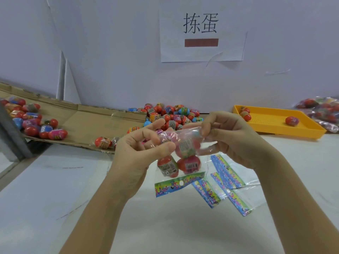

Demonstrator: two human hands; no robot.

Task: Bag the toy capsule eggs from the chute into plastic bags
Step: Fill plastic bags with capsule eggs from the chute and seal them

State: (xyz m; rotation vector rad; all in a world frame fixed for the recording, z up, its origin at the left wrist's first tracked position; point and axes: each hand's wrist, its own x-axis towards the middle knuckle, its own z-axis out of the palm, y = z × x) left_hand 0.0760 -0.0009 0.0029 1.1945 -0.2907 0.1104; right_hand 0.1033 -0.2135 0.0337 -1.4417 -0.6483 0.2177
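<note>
The left hand [141, 149] and right hand [231, 138] each pinch the top of a clear plastic bag with a colourful printed strip [183, 133], held above the white table [55, 189] — three red toy capsule eggs [189, 164] show inside, and a fourth may be blurred behind the fingers. Flat empty bags [229, 178] lie beneath. Behind, loose eggs [172, 116] pile at the brown cardboard chute [91, 121]; past the yellow plastic tray [271, 121], filled bags [322, 110] are cut off at the right edge

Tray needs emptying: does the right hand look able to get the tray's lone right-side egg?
Likely yes, once free: the right hand pinches the plastic bag, but nothing lies between it and that capsule egg.
</note>
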